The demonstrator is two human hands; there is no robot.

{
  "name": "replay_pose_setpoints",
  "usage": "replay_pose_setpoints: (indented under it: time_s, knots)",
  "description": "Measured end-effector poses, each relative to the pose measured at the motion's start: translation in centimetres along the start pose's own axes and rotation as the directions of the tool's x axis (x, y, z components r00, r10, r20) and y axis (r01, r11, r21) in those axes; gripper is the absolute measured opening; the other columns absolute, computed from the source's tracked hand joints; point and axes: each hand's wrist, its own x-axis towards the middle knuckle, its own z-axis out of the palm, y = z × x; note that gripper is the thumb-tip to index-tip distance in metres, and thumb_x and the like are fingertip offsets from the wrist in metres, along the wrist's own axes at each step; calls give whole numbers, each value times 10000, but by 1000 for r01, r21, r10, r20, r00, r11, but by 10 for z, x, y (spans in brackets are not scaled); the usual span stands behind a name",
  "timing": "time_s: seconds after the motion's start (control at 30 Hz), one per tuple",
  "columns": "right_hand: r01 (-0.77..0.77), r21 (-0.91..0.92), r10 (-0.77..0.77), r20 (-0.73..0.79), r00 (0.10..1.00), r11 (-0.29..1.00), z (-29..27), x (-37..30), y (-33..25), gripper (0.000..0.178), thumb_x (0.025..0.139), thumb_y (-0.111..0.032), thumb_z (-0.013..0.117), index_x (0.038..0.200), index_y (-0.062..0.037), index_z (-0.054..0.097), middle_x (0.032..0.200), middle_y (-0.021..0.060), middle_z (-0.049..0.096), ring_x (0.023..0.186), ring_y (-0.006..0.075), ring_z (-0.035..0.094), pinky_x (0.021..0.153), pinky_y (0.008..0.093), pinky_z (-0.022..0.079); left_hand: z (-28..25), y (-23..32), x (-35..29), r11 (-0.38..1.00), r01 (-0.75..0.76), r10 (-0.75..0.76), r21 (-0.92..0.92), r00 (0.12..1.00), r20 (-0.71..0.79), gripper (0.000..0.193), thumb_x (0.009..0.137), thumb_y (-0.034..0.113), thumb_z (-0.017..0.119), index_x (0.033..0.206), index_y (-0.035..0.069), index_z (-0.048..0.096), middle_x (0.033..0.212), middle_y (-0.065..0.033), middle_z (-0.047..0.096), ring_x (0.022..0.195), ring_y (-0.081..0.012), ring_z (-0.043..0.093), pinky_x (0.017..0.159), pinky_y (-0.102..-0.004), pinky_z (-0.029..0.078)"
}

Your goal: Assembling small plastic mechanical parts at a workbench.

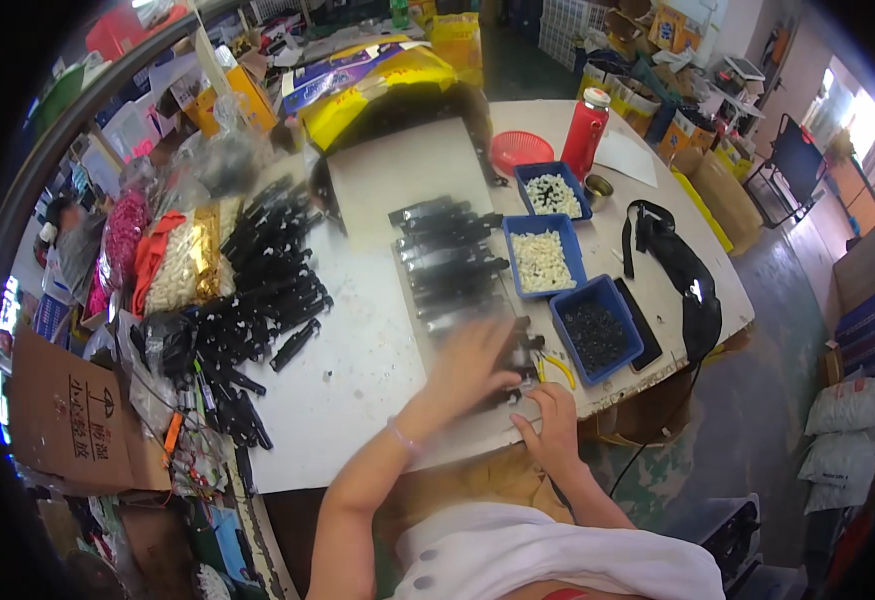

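A row of black, elongated plastic parts [448,240] lies side by side on the white table. My left hand [470,368] is over the near end of this row, its thumb apart from the fingers; motion smears the fingers, so any grip is unclear. Beside it on the right is my right hand [555,425], close to the table's near edge. Its thumb and bent fingers are apart, next to the last black parts, with nothing visible between them. Pliers with yellow handles [560,370] lie just beyond the right hand.
A heap of similar black parts [268,290] covers the table's left side. Blue trays hold white pieces [541,262], mixed black-and-white pieces [552,194] and small black pieces [596,335]. A red bottle [586,135], a red basket [520,152] and a black pouch [680,275] stand or lie around them.
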Motion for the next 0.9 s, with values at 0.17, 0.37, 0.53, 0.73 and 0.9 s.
replay_pose_setpoints:
  time_s: [0.17,0.37,0.53,0.73,0.9]
  knots:
    - [259,-270,-233,126,964,927,20,4,25,740,733,-326,670,1372,-207,316,1445,171,203,1325,399,174,1054,563,158,14,9,-37,995,-66,66,69,998,-7,890,681,499,677,1358,41,325,1424,-226,231,1318,-426,214,1043,-569,177]
    - [221,-283,-104,377,920,933,19,30,14,729,749,-369,637,1383,-203,319,1465,131,173,1358,357,115,1081,539,78,15,-5,-47,977,35,-60,209,992,113,913,703,602,619,1380,74,307,1454,-214,176,1325,-449,172,1046,-571,173]
    - [259,-307,-110,430,896,916,22,48,20,769,748,-338,653,1402,-194,274,1464,145,163,1361,365,102,1088,500,127,25,-20,-41,984,-5,7,179,1000,-9,835,740,564,609,1338,36,364,1434,-176,265,1235,-474,319,997,-534,299]
    - [218,-245,-88,453,887,945,28,68,20,804,736,-345,666,1408,-180,256,1457,160,176,1358,373,113,1082,486,168,23,-31,-30,978,-4,28,210,994,-110,726,715,485,645,1255,35,462,1366,-145,389,1175,-391,410,988,-539,287]
    - [231,-247,-105,434,895,941,36,87,25,801,736,-371,661,1405,-188,260,1452,153,197,1358,361,124,1083,481,177,19,-45,-19,977,-4,38,212,987,-159,718,712,463,648,1259,38,462,1371,-138,388,1184,-373,409,992,-534,285]
